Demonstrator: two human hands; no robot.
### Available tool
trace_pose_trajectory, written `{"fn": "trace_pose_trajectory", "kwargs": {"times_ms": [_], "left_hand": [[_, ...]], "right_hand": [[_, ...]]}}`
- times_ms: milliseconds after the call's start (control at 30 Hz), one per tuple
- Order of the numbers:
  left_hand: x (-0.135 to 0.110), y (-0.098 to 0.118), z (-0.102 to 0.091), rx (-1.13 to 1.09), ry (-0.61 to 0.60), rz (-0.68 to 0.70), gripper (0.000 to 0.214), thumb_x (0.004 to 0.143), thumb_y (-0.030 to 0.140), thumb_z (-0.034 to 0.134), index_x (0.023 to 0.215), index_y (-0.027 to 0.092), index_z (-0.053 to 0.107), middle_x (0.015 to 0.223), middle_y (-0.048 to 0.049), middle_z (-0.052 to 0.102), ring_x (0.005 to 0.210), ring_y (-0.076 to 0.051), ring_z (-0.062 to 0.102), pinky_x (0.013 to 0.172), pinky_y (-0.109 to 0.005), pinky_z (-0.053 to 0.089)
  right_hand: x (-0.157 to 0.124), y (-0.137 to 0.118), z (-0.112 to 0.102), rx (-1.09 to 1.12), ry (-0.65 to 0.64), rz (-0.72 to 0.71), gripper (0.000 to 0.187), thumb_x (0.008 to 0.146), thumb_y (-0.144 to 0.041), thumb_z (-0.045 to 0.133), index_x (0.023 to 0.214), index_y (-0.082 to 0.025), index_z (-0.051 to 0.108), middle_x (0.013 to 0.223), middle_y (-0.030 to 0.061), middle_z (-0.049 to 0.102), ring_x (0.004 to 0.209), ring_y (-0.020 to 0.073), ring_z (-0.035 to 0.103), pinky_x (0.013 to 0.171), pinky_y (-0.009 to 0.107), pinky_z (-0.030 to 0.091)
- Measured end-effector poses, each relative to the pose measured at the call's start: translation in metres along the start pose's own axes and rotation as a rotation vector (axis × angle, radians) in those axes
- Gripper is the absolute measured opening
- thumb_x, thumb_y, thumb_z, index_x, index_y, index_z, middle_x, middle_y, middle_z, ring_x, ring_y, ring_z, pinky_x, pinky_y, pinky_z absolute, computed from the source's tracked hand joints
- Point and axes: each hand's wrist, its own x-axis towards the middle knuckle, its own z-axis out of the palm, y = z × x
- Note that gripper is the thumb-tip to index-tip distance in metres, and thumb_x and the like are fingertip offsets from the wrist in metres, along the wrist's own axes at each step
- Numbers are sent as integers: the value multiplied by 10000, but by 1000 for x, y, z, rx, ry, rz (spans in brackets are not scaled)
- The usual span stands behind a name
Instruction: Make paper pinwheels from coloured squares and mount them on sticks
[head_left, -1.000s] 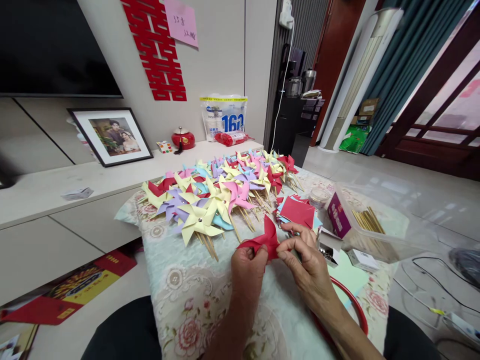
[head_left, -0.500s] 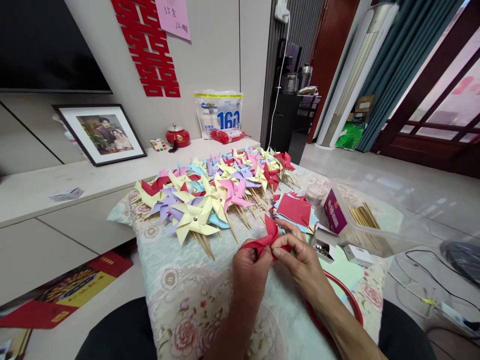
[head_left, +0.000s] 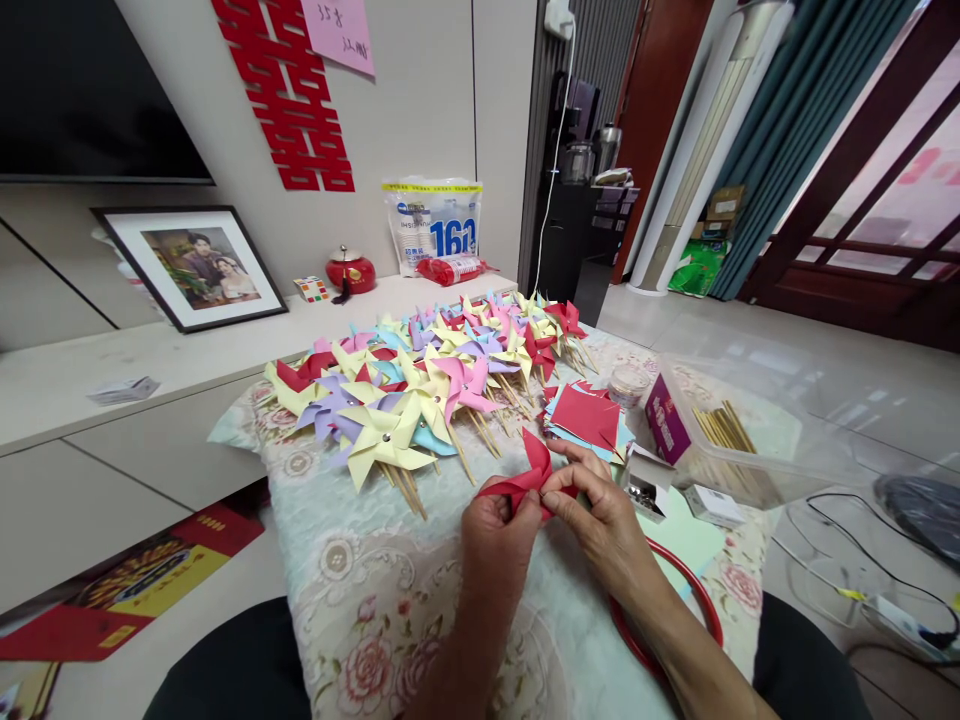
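A red paper pinwheel (head_left: 535, 460) is held between both my hands over the front of the table, its blades folded in towards the middle. My left hand (head_left: 500, 530) pinches its lower left side, thumb on top. From the right, my right hand (head_left: 600, 505) presses thumb and index finger close to the pinwheel's centre. Whether a pin is between the fingers cannot be made out. Just beyond lies a stack of red and blue paper squares (head_left: 589, 418). A small open box of metal pins (head_left: 646, 490) sits beside my right hand.
Several finished pinwheels (head_left: 386, 437) on sticks cover the table's far left. At the right stand a clear plastic bin (head_left: 787, 470) with wooden sticks (head_left: 724, 428) and a small white box (head_left: 715, 506). A red ring (head_left: 709, 610) lies under my right forearm, by green paper (head_left: 694, 540).
The whole view has shifted slightly. Both hands keep their pinch on the red pinwheel, with hardly any visible change in the fingers.
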Motion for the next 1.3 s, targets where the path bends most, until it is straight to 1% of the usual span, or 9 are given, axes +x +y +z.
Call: {"fn": "trace_pose_trajectory", "kwargs": {"times_ms": [200, 300, 533, 667, 900, 1033, 1167, 1233, 1300], "left_hand": [[0, 1, -1, 61, 14, 38, 142, 644, 291, 674, 602, 182, 594, 517, 46, 532, 494, -108, 440, 511, -233, 397], [1, -3, -2, 78, 6, 55, 124, 661, 266, 676, 618, 177, 601, 542, 37, 550, 515, -110, 452, 530, -232, 409], [0, -8, -4, 58, 6, 66, 93, 658, 252, 704, 653, 190, 635, 567, 29, 575, 587, -157, 565, 566, -242, 444], [-2, -7, -4, 91, 16, 73, 104, 661, 263, 702, 648, 193, 625, 594, 20, 610, 575, -153, 564, 550, -238, 432], [-3, -6, -3, 166, 10, 92, 104, 681, 267, 672, 667, 185, 609, 572, 28, 574, 549, -139, 520, 533, -237, 401], [-3, -5, -3, 151, 2, 83, 104, 680, 276, 663, 672, 187, 610, 575, 33, 556, 564, -139, 519, 552, -239, 409], [-3, -3, -2, 144, 9, 62, 117, 679, 279, 652, 633, 191, 591, 553, 47, 533, 529, -114, 457, 562, -237, 417], [-2, -3, -2, 134, 25, 44, 140, 666, 283, 656, 599, 197, 567, 521, 58, 508, 499, -104, 425, 540, -233, 408], [-2, -3, -1, 109, 29, 21, 147, 657, 294, 658, 596, 197, 566, 503, 61, 502, 481, -101, 417, 515, -232, 398]], "right_hand": [[0, 0, -2, 12, -32, 16, 188, 898, -310, 624, 732, -238, 676, 1309, 80, 595, 1381, 297, 373, 1084, 444, 286], [0, -1, -2, 13, -28, 18, 196, 899, -314, 617, 726, -236, 666, 1261, 86, 617, 1366, 299, 389, 1077, 448, 290], [-1, -2, 0, 2, 1, 33, 187, 874, -321, 617, 712, -234, 650, 1206, 87, 640, 1330, 299, 430, 1053, 442, 306], [-1, -1, 0, 9, 4, 51, 184, 859, -328, 620, 700, -239, 647, 1177, 88, 644, 1309, 293, 440, 1048, 441, 300], [-2, 1, 0, 20, 10, 81, 162, 842, -301, 624, 694, -235, 640, 1109, 73, 657, 1295, 296, 438, 1035, 418, 293], [-2, 1, 2, 43, 29, 75, 168, 834, -314, 633, 690, -228, 642, 1073, 77, 659, 1226, 302, 488, 1006, 416, 319], [-2, 2, 4, 81, 34, 40, 151, 846, -307, 638, 715, -231, 641, 943, 51, 674, 1001, 260, 584, 910, 386, 391], [-3, 4, 5, 86, 38, 42, 105, 849, -305, 649, 771, -238, 669, 897, 36, 691, 923, 243, 605, 871, 373, 419], [-3, 5, 5, 75, 70, 55, 98, 838, -310, 677, 897, -247, 722, 952, 35, 720, 947, 246, 623, 899, 379, 431]]}}
